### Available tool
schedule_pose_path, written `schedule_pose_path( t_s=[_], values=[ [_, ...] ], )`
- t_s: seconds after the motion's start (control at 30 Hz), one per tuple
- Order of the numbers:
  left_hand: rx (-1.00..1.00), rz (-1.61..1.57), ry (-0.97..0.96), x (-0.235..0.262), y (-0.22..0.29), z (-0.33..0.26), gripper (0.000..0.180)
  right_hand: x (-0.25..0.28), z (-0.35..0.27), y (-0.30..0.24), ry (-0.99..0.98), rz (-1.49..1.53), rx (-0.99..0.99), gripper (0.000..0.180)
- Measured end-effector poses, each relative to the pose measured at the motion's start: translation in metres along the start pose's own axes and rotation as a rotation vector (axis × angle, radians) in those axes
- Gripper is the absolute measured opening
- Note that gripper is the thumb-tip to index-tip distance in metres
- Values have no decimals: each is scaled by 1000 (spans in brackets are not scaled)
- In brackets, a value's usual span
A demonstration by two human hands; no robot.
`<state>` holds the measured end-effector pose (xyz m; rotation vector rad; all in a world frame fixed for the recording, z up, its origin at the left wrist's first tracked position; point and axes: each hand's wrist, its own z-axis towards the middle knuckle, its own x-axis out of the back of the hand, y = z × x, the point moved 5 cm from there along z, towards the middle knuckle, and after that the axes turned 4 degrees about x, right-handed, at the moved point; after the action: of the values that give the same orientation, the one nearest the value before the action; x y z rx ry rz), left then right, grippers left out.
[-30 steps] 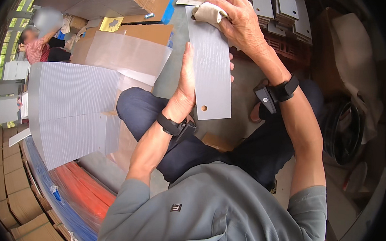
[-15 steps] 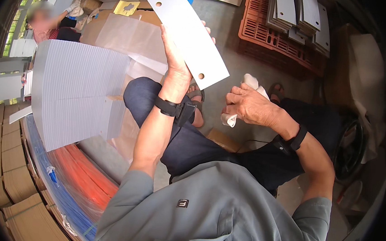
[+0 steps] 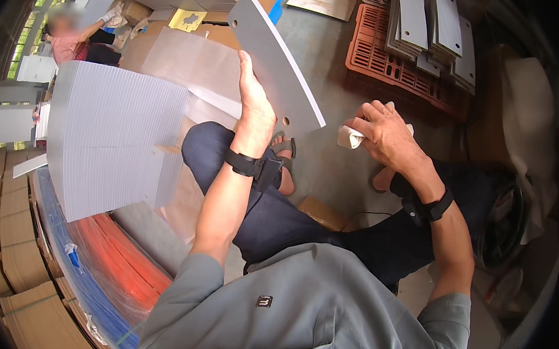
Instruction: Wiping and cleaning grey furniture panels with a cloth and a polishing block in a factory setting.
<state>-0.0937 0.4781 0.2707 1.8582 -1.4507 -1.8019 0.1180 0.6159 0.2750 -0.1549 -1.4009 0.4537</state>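
My left hand (image 3: 257, 104) grips a flat grey-white rectangular panel (image 3: 275, 62) by its left side, with the thumb along the near face. The panel is raised and tilted, so its long white right edge shows. It has a round hole near each end. My left fingers are hidden behind it. To the right of the panel and apart from it, my right hand (image 3: 388, 134) is closed around a crumpled white cloth (image 3: 351, 137). A black strap with a small box sits on each wrist.
A large stack of grey-white panels (image 3: 118, 139) stands at my left. An orange plastic crate (image 3: 368, 44) at the far right carries several stacked holed panels (image 3: 411, 17). Bundled brown cardboard (image 3: 45, 317) and red-orange strips under clear film (image 3: 119, 254) lie lower left. Another person (image 3: 73, 43) works far left.
The panel has been turned in my left hand, from its broad white face showing to a steeper tilt with its edge showing. My right hand with the cloth has moved right and slightly away.
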Motion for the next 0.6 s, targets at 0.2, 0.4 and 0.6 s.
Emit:
schedule_pose_path(
  t_s=[0.2,0.4,0.6],
  values=[
    [313,-587,-807,9,-32,11,36,41,10,-12,364,197,-27,51],
    [548,-555,-784,-19,-44,-29,41,52,40,-74,421,378,362,53],
    [553,-464,-661,-19,-64,-97,41,65,91,-28,574,187,89,48]
  ],
)
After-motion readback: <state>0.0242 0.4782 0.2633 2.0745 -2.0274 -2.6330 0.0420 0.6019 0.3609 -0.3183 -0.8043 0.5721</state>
